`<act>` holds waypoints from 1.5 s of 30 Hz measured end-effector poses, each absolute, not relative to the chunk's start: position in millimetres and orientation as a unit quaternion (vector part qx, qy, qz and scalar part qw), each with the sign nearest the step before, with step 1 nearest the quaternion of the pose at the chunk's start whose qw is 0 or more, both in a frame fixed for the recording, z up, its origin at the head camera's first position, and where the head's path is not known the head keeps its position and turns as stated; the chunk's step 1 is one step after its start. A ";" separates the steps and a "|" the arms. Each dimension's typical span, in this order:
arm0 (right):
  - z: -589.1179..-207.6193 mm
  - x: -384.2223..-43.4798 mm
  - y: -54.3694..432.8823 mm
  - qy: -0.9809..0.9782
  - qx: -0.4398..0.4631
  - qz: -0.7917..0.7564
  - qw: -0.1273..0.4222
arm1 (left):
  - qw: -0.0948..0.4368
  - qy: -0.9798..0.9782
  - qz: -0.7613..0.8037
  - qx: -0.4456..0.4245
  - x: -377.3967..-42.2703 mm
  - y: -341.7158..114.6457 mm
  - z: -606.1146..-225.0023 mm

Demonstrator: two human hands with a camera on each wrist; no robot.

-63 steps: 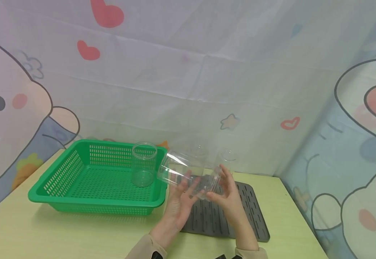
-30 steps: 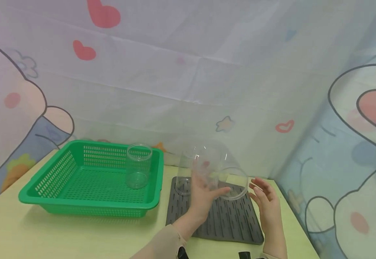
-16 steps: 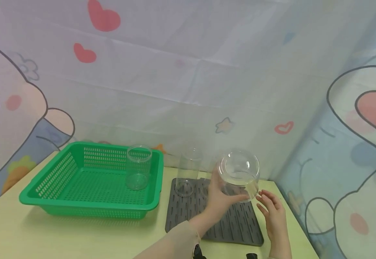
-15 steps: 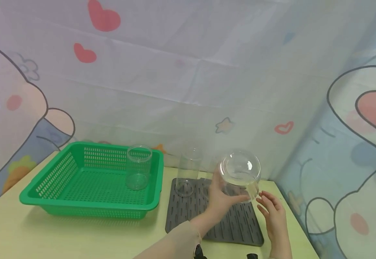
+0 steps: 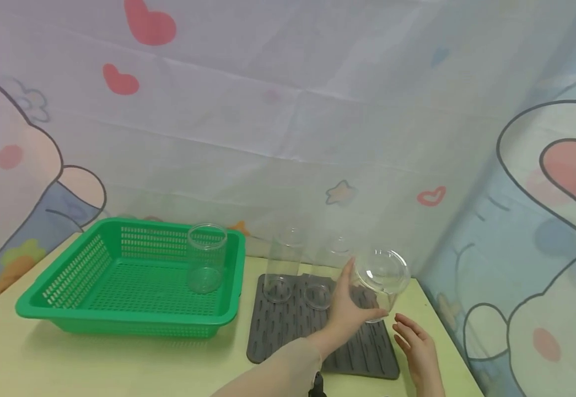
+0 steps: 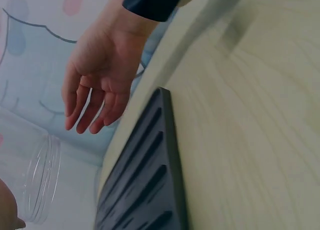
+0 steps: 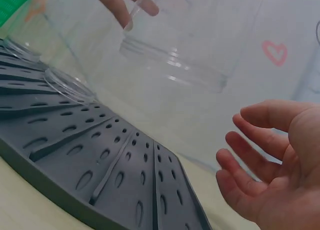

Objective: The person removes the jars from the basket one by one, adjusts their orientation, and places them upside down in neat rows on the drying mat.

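My left hand (image 5: 343, 311) grips a clear jar (image 5: 383, 271) round its side, thumb towards me, over the mat's right back corner. The jar is tilted with its mouth downward; its threaded rim faces down in the right wrist view, apart from the mat. Just right of it, my right hand (image 5: 420, 353) hangs with loosely bent fingers, touching nothing. Two more clear jars, one at the left (image 5: 284, 264) and one in the middle (image 5: 321, 281), stand on the grey ridged mat (image 5: 297, 336). In the left wrist view only part of the left thumb shows.
At the left stands a green plastic basket (image 5: 134, 320) with one clear jar (image 5: 206, 259) inside, near its right wall. A light yellow table (image 5: 119, 369) carries everything. Behind rises a patterned cloth backdrop (image 5: 248, 110).
The jar was first held lying sideways in both hands near the basket. It has moved right and turned mouth down, now in the left hand alone. The right hand has let go.
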State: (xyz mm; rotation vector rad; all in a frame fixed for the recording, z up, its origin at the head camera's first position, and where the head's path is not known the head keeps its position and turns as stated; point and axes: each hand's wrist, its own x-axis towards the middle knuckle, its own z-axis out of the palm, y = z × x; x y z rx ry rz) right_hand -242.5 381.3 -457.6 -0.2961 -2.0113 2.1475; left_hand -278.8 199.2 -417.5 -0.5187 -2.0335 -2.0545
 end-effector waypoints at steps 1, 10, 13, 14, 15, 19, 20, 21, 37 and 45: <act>-459.5 -243.2 381.3 -0.680 -0.103 0.721 0.084 | 0.102 -0.692 -0.693 -0.173 -280.2 199.6 -420.1; -470.8 -248.3 380.8 -0.717 -0.125 0.685 0.045 | 0.090 -0.698 -0.695 -0.149 -295.0 209.5 -432.1; -471.8 -248.1 383.4 -0.722 -0.134 0.677 0.042 | 0.078 -0.701 -0.693 -0.149 -300.3 216.2 -434.4; -472.1 -247.7 384.7 -0.724 -0.136 0.675 0.041 | 0.074 -0.703 -0.692 -0.149 -301.8 218.4 -435.3; -472.5 -247.2 385.8 -0.724 -0.137 0.675 0.039 | 0.071 -0.705 -0.690 -0.149 -303.2 220.5 -436.2; -473.6 -243.5 389.6 -0.716 -0.143 0.682 0.032 | 0.065 -0.712 -0.684 -0.142 -307.0 226.3 -439.2; -474.2 -243.0 390.4 -0.715 -0.143 0.684 0.030 | 0.064 -0.714 -0.682 -0.141 -307.9 227.1 -439.8; -474.6 -242.5 391.0 -0.713 -0.144 0.686 0.028 | 0.064 -0.717 -0.680 -0.141 -308.9 227.8 -440.5; -475.9 -242.8 387.5 -0.712 -0.141 0.688 0.012 | 0.051 -0.735 -0.664 -0.125 -316.7 229.0 -451.5; -474.8 -243.2 390.3 -0.698 -0.146 0.701 0.020 | 0.050 -0.754 -0.644 -0.115 -319.6 236.1 -446.8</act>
